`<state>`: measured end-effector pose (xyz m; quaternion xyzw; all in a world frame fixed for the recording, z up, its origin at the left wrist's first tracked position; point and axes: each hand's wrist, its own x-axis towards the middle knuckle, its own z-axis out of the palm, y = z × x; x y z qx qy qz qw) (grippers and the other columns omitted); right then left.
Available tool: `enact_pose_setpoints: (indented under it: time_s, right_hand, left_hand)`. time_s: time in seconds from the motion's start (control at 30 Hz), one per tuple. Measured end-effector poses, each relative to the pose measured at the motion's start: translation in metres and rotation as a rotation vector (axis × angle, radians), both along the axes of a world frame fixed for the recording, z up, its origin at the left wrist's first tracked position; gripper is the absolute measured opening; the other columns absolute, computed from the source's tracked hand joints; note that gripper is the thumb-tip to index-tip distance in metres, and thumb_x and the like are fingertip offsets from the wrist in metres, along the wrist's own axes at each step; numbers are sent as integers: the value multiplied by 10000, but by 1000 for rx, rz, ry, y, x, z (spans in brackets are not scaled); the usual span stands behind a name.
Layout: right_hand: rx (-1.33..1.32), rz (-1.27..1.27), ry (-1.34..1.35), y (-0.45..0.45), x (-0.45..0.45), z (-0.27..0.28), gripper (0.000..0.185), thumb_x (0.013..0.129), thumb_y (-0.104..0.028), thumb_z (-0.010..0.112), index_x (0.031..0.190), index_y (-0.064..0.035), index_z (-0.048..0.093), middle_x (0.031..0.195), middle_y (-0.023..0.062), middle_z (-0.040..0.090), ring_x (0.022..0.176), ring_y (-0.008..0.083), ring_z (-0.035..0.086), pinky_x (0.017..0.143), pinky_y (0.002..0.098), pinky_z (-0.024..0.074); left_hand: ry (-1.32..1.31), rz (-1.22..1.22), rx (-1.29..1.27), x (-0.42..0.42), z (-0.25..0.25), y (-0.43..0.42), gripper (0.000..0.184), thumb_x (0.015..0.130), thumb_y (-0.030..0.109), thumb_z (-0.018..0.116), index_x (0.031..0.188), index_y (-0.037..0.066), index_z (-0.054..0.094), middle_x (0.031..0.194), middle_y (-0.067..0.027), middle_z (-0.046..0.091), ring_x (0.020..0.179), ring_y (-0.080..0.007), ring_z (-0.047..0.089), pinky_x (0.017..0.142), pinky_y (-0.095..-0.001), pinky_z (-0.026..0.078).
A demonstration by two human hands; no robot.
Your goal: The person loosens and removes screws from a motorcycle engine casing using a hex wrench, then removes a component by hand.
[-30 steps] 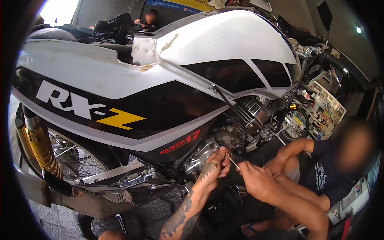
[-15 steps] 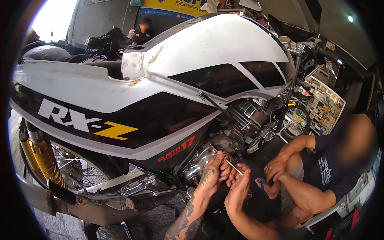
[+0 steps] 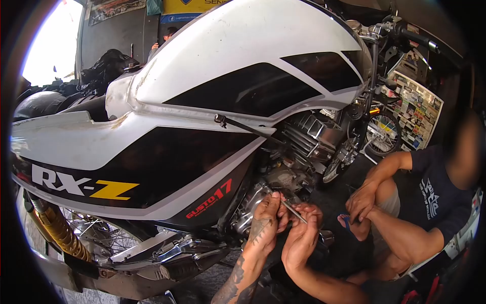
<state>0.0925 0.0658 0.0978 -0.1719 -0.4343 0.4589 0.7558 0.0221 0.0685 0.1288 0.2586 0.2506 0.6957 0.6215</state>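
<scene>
Tattooed left hand [image 3: 267,215]: fingers closed at the upper end of a thin silver metal rod [image 3: 293,211]. Right hand [image 3: 302,233]: fingers curled about its lower end; exact grip unclear. Rod slants between both hands, near the silver rounded engine casing [image 3: 246,212] just beside the left. A dark-shirted person [image 3: 430,190] sits right of the hands.

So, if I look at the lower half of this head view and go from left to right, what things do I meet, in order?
Gold spring → red "GUSTO 17" lettering → left hand → right hand → other person.
</scene>
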Motion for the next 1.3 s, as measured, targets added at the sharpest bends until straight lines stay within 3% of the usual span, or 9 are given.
enact_pose_setpoints:
  time_s: [0.3, 0.63, 0.83, 0.87, 1.03, 1.1, 1.17, 1.23, 1.3]
  right_hand:
    - [-159, -20, 196, -29, -4, 10, 341, 1006, -357, 333, 1109, -55, 452, 1096, 111, 569, 1118, 253, 518, 984, 372, 366]
    - [-126, -143, -82, -24, 2, 18, 126, 921, -99, 318, 966, -35, 417, 1015, 216, 604, 1023, 288, 565, 941, 394, 413]
    - [858, -51, -969, 21, 61, 32, 86, 879, 8, 374, 923, -53, 332, 1009, 222, 625, 1038, 362, 556, 929, 436, 436]
    - [938, 32, -1053, 29, 72, 43, 108, 830, -2, 517, 852, -41, 418, 1045, 188, 629, 1068, 332, 553, 909, 425, 443]
    - [1362, 78, -1532, 25, 79, 98, 79, 684, -58, 627, 658, -32, 557, 1117, 94, 623, 1119, 255, 533, 911, 386, 415]
    - [1114, 45, -1644, 9, 77, 97, 46, 691, -36, 618, 734, -49, 616, 1199, 89, 576, 1173, 276, 485, 965, 396, 378]
    - [862, -131, -1580, -16, 75, 85, 373, 712, 28, 559, 1067, -65, 627, 1256, 144, 498, 1183, 314, 458, 1006, 409, 356]
    - [235, 39, -987, -40, 71, 80, 405, 806, -14, 498, 1211, -11, 500, 1258, 167, 481, 1189, 271, 451, 955, 372, 406]
    - [92, 156, -869, -22, 93, 49, 371, 905, -127, 446, 1239, 35, 426, 1151, 173, 551, 1064, 202, 537, 773, 287, 491]
  left_hand:
    - [42, 72, -22, 3, 0, 5, 270, 992, 314, 414, 902, 70, 484, 603, 28, 396, 435, -61, 333, 400, -205, 267]
    - [21, 110, 27, 6, -4, 5, 288, 995, 304, 398, 876, 59, 488, 621, 17, 408, 419, -58, 313, 380, -202, 241]
    - [40, 45, -8, 4, -4, -2, 305, 994, 360, 393, 904, 110, 542, 616, 48, 442, 439, -28, 320, 376, -194, 195]
    - [44, 35, -12, 2, -4, -1, 312, 990, 369, 402, 898, 110, 550, 621, 49, 451, 439, -27, 328, 375, -191, 202]
    - [-35, 13, -66, 2, -4, -3, 318, 979, 377, 430, 888, 106, 569, 631, 51, 471, 444, -27, 360, 374, -181, 225]
    - [-43, -50, -42, -4, -7, -4, 313, 975, 373, 443, 891, 99, 569, 642, 46, 487, 456, -29, 389, 376, -175, 238]
    - [-46, -73, 90, -5, -12, 1, 285, 974, 334, 459, 903, 74, 550, 667, 6, 508, 452, -61, 402, 367, -193, 240]
    - [-53, -116, 96, -10, -11, 1, 294, 973, 346, 456, 918, 73, 547, 693, -7, 527, 449, -69, 420, 361, -193, 237]
    - [-65, -132, 123, -9, -13, 2, 291, 973, 348, 453, 928, 75, 544, 717, -15, 538, 445, -74, 424, 358, -190, 232]
